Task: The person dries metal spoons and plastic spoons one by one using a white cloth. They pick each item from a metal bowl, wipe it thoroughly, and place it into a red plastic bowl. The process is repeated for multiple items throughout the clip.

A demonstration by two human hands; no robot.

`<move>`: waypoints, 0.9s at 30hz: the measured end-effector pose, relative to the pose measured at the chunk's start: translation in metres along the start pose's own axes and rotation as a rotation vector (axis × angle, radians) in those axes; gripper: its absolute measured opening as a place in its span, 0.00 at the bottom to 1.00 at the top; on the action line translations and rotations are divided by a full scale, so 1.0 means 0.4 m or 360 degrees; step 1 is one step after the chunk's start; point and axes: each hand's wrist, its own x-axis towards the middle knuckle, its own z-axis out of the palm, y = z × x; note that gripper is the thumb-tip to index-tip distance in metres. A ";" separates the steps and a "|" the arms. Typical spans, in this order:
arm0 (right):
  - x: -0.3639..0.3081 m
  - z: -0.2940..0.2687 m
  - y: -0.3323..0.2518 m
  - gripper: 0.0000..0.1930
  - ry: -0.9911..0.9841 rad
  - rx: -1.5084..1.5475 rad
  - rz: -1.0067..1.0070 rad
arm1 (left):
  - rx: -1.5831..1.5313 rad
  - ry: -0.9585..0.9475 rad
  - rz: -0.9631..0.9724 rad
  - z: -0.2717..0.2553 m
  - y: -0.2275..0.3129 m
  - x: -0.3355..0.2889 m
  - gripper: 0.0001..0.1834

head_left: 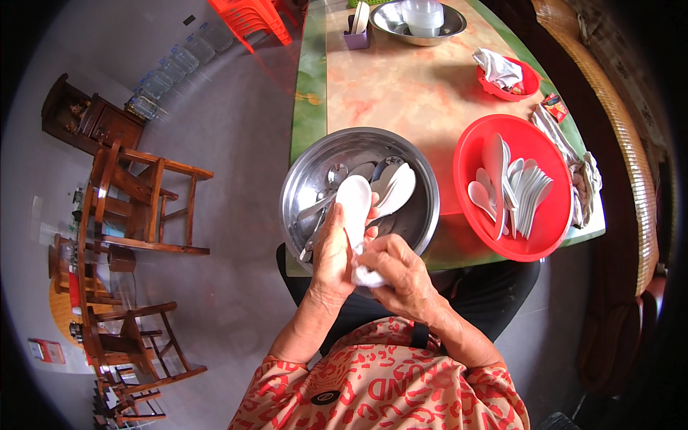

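Over the near rim of a steel bowl [292,193], my left hand [333,254] is closed around a white spoon [353,197], its bowl end pointing away from me. My right hand [398,276] pinches a white cloth [368,276] against the lower end of the spoon's handle. Inside the steel bowl lie more white spoons [396,188] on the right and several metal spoons [337,174] on the left. To the right, a red basin [469,154] holds a stack of white spoons [532,193], some larger ones lying across the smaller.
Farther back on the table [387,86] stand a small red basket [532,77] with a white cloth, a steel basin [383,27] holding clear plastic containers, and a purple holder [356,39]. A crumpled cloth [588,186] lies along the right edge. Wooden chairs [154,201] stand at left.
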 end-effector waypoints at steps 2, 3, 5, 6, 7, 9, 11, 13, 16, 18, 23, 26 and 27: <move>0.015 -0.001 0.005 0.22 0.0131 -0.0022 0.0039 | -0.0034 -0.0041 -0.0047 0.000 -0.019 -0.009 0.25; 0.019 0.002 0.021 0.21 0.0191 -0.0112 0.0027 | -0.0050 -0.0061 -0.0071 0.002 -0.030 -0.015 0.26; 0.038 0.002 0.035 0.21 0.0317 -0.0174 0.0004 | -0.0135 -0.0056 -0.0087 0.014 -0.037 -0.020 0.25; 0.047 0.002 0.037 0.20 0.0381 -0.0185 0.0037 | -0.0117 -0.0067 -0.0061 0.017 -0.039 -0.022 0.25; 0.054 0.006 0.041 0.19 0.0454 -0.0166 0.0079 | -0.0099 -0.0076 -0.0035 0.020 -0.041 -0.025 0.25; 0.068 0.003 0.048 0.19 0.0578 -0.0231 0.0115 | -0.0018 -0.0093 -0.0018 0.029 -0.042 -0.023 0.25; 0.082 -0.005 0.064 0.20 0.0678 -0.0313 0.0091 | 0.0107 -0.0079 0.0002 0.039 -0.043 -0.027 0.24; 0.097 -0.013 0.061 0.20 0.0731 -0.0225 0.0160 | 0.0219 -0.0008 -0.0017 0.044 -0.044 -0.031 0.24; 0.107 -0.036 0.052 0.20 0.0590 -0.0384 -0.0107 | 0.0607 -0.0037 0.0105 0.033 -0.043 -0.029 0.20; 0.116 -0.045 0.041 0.21 0.0426 -0.0691 -0.0362 | 0.0948 -0.0112 0.0310 0.031 -0.041 -0.035 0.17; 0.116 -0.056 0.034 0.24 0.0354 -0.0770 -0.0260 | 0.1352 -0.0087 0.0479 0.021 -0.025 -0.030 0.14; 0.101 -0.045 0.047 0.23 0.0531 -0.0466 -0.0130 | 0.1305 -0.0035 0.0448 0.037 -0.016 -0.033 0.12; 0.096 -0.036 0.046 0.21 0.0587 -0.0364 -0.0055 | 0.1257 -0.0020 0.0437 0.040 -0.018 -0.034 0.12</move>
